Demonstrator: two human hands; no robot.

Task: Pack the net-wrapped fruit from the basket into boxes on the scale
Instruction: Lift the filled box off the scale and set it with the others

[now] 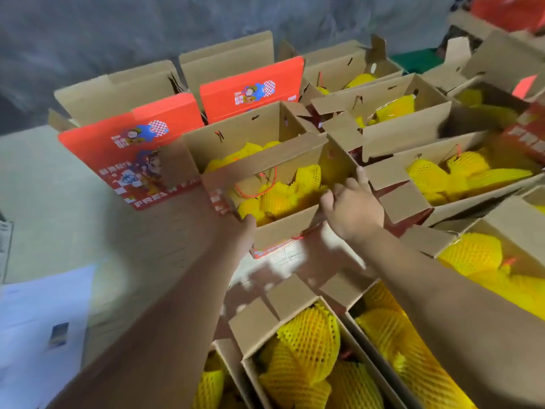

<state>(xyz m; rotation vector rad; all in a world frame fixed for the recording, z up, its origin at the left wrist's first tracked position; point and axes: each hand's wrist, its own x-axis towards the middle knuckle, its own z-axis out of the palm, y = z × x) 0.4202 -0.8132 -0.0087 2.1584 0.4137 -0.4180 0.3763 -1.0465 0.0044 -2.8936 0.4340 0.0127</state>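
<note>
open box [283,231] of net-wrapped fruit [277,199] between both grips: left hand [243,231] curled on its near-left corner, right hand [351,208] curled over its right rim. beyond, red lid [129,134]; more filled boxes [442,178] right of the right grip.

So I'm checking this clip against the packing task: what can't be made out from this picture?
- Scale and basket: neither can be picked out among the boxes, head view.
- Left hand: its fingers and grip are hidden by the held box.
- Net-wrapped fruit count: hidden by the box walls.
- Print on the red flap: blurred and too small.
- Boxes at the right edge: cut off and motion-blurred.
</note>
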